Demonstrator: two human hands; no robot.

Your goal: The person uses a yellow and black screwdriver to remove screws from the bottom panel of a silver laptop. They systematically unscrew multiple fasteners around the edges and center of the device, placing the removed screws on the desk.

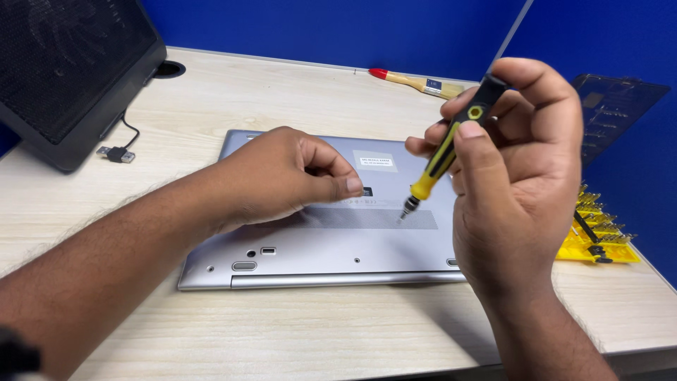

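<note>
A silver laptop (331,243) lies upside down on the light wooden desk (296,324), its vent grille and screws facing up. My left hand (282,176) rests on the laptop's base, fingers curled with thumb against forefinger; whether something small sits between them I cannot tell. My right hand (515,183) grips a black and yellow precision screwdriver (444,152) held tilted, its tip hovering just above the vent grille, right of my left thumb.
A yellow tray of screwdriver bits (599,236) with its dark clear lid (610,113) sits at the right edge. A red-tipped paintbrush (416,82) lies at the back. A black cooling pad (63,70) with a USB cable (118,152) stands at the far left. Blue partitions stand behind.
</note>
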